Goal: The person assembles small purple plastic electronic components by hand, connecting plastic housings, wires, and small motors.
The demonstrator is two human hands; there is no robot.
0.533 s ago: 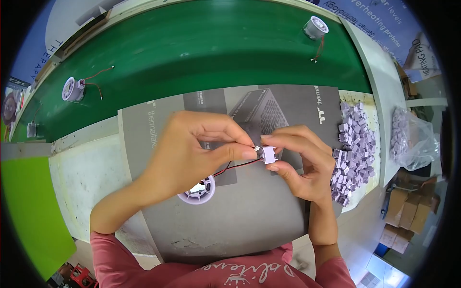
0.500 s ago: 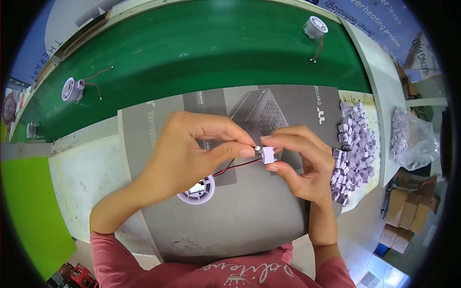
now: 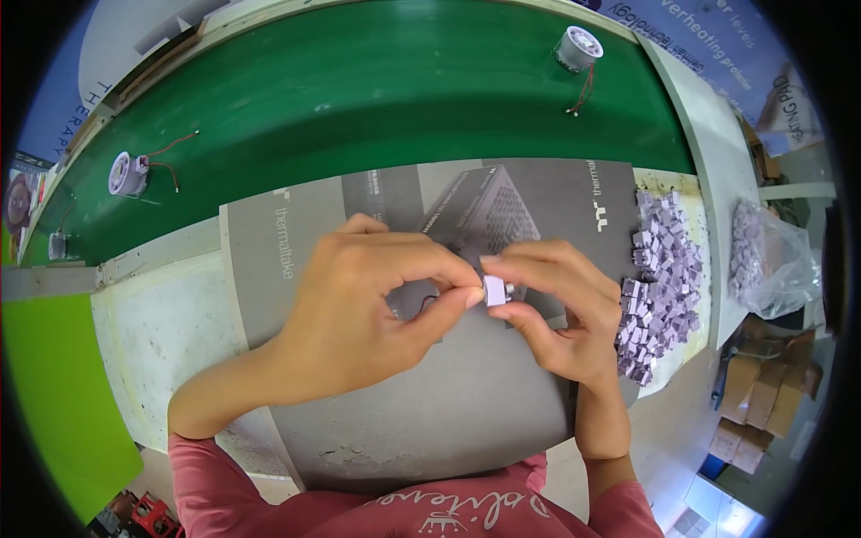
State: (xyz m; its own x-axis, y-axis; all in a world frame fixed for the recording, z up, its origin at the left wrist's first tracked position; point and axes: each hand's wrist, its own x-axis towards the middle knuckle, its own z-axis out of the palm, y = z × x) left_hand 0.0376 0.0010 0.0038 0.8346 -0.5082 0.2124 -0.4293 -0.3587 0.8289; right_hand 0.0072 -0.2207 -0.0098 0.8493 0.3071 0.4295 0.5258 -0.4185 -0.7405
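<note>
Between finger and thumb of my right hand [image 3: 569, 309] is a small lilac plastic housing [image 3: 495, 290]. At its left side my left hand [image 3: 359, 300] is closed in a pinch on the thin wires, with its fingertips against the housing. A small pale connector [image 3: 509, 290] shows at the housing's right side. Part of a dark red wire [image 3: 429, 303] loops out behind my left fingers. The round lilac part seen on the board earlier is hidden behind my left hand.
A grey printed board [image 3: 430, 421] lies under my hands. To its right is a heap of lilac housings [image 3: 659, 278], with a clear plastic bag [image 3: 776, 269] beyond. On the green belt [image 3: 386, 99] stand round lilac parts with red wires, one far right [image 3: 578, 49], another left [image 3: 128, 174].
My left hand has moved slightly right and down against the housing. The pale connector, formerly at the housing's left, now shows at its right. Parts on the belt have shifted slightly left.
</note>
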